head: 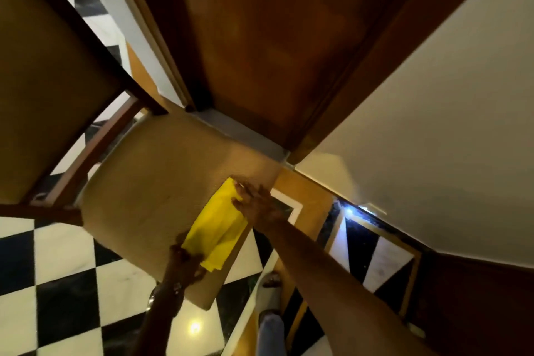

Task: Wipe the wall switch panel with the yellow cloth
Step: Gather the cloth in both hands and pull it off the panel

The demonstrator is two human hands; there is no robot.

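Note:
The folded yellow cloth [216,231] lies along the right edge of a tan upholstered chair seat [144,196]. My left hand [185,263] grips the cloth's near corner at the seat's front. My right hand [255,202] reaches in from the right and pinches the cloth's far end between thumb and spread fingers. The image is blurred, so the right hand's grip is faint. No wall switch panel is in view.
The chair's dark wooden frame [95,141] and tan backrest [43,81] fill the left. A brown wooden door [274,37] stands ahead, with a cream wall [433,124] to its right. Below lie black-and-white checkered floor tiles [57,269] and my sandalled foot [271,283].

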